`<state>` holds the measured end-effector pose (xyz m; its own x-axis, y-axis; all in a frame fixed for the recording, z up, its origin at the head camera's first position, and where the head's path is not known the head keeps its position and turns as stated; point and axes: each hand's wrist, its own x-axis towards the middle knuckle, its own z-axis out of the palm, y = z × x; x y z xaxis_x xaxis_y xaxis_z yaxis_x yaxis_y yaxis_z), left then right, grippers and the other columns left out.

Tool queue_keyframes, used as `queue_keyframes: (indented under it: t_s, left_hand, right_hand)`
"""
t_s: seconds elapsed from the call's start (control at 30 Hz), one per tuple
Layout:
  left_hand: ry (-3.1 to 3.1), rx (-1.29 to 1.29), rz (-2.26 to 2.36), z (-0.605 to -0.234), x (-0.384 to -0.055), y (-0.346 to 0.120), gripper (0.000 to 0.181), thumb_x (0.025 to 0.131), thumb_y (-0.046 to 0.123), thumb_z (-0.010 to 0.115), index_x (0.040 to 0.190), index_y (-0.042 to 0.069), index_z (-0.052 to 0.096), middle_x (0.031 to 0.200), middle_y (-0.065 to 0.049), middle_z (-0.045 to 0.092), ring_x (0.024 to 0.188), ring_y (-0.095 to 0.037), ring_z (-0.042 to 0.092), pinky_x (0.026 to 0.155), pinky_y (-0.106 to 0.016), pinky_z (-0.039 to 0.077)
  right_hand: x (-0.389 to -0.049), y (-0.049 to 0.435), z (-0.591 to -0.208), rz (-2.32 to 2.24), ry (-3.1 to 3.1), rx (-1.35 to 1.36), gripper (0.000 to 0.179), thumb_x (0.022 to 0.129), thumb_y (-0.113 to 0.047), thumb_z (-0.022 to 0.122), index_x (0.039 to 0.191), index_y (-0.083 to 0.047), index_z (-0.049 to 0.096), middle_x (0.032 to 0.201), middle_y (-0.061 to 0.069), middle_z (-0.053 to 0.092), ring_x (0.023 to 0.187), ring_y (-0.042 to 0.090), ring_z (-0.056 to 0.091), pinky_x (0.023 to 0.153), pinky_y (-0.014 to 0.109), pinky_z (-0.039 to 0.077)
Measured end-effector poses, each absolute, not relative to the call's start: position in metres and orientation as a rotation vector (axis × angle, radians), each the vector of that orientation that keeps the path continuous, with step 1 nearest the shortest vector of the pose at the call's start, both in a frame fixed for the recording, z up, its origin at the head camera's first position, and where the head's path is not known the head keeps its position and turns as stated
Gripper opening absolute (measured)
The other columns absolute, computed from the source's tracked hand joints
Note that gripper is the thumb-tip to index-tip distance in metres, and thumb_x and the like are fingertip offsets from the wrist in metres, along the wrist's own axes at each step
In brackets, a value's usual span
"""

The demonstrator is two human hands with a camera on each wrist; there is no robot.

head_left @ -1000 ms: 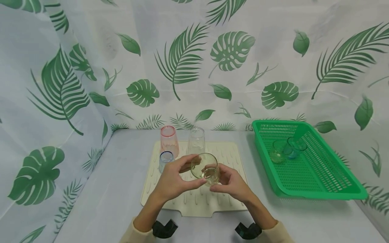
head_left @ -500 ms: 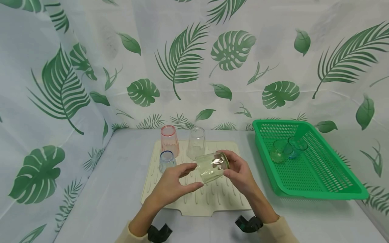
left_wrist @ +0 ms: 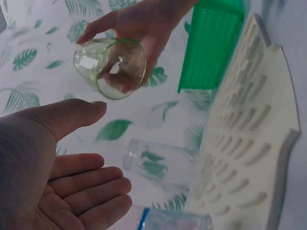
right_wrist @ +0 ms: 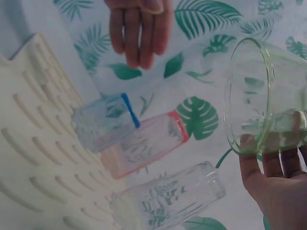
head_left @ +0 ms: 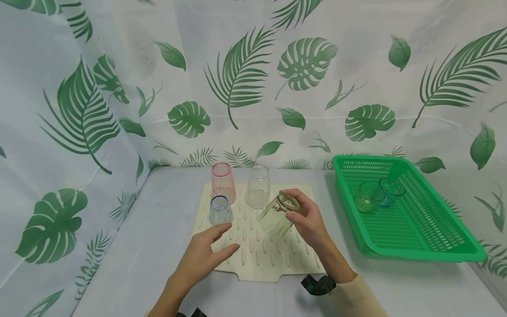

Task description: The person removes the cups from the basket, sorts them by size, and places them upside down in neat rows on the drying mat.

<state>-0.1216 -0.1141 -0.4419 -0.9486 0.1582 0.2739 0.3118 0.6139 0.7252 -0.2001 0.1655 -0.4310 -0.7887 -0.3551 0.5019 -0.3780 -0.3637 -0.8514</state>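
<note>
My right hand (head_left: pixel 308 220) grips a pale yellow-green drinking glass (head_left: pixel 274 220) near its base, fingers and thumb around it. The glass tilts with its base up and its mouth down, above the cream ridged drying mat (head_left: pixel 257 274). In the right wrist view the glass (right_wrist: pixel 273 96) fills the right side. My left hand (head_left: pixel 203 252) is apart from it, fingers loosely extended and holding nothing. Closest to that hand is a small blue-rimmed glass (head_left: pixel 220 212) on the mat. Behind it stand a red-rimmed glass (head_left: pixel 223 185) and a clear glass (head_left: pixel 258 189).
A green plastic basket (head_left: pixel 358 235) stands on the right side of the white-covered table (head_left: pixel 138 246). In it are a green glass (head_left: pixel 365 200) and a bluish glass (head_left: pixel 390 191). A leaf-patterned cloth (head_left: pixel 245 57) rises behind the table.
Both hands held the glass at first. The left hand has let go and drawn back left. The right hand has turned the glass from mouth up, through sideways, to mouth down.
</note>
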Motion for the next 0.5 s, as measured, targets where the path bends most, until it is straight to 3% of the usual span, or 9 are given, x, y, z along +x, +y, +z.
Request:
queue_keyframes:
  t_s: [0.2, 0.33, 0.5]
  left_hand:
    - [-2.677, -0.241, -1.203, -0.46, -0.117, -0.137, 0.063, 0.081, 0.038, 0.083, 0.134, 0.011, 0.064, 0.134, -0.003, 0.067, 0.123, -0.026, 0.066, 0.102, -0.048, 0.055]
    - [-2.742, -0.167, -1.173, -0.469, -0.114, -0.149, 0.076, 0.08, 0.043, 0.083, 0.142, 0.008, 0.057, 0.144, -0.012, 0.059, 0.135, -0.031, 0.056, 0.11, -0.05, 0.047]
    - [-2.873, -0.105, -1.143, -0.479, -0.114, -0.158, 0.092, 0.078, 0.047, 0.084, 0.148, 0.001, 0.046, 0.154, -0.02, 0.046, 0.143, -0.038, 0.043, 0.117, -0.054, 0.039]
  right_hand:
    - [-0.207, 0.158, -0.437, 2.128, -1.971, 0.896, 0.048, 0.089, 0.008, 0.065, 0.135, 0.007, 0.052, 0.124, 0.012, 0.055, 0.113, 0.01, 0.058, 0.093, 0.019, 0.053]
    - [-0.213, 0.151, -0.445, 1.92, -2.161, 0.777, 0.054, 0.086, 0.003, 0.073, 0.137, 0.005, 0.053, 0.132, 0.017, 0.053, 0.117, 0.016, 0.057, 0.097, 0.016, 0.049]
    - [-0.219, 0.142, -0.455, 1.759, -2.358, 0.637, 0.06, 0.085, -0.011, 0.08, 0.139, -0.003, 0.055, 0.136, 0.012, 0.057, 0.122, 0.025, 0.057, 0.103, 0.036, 0.051]
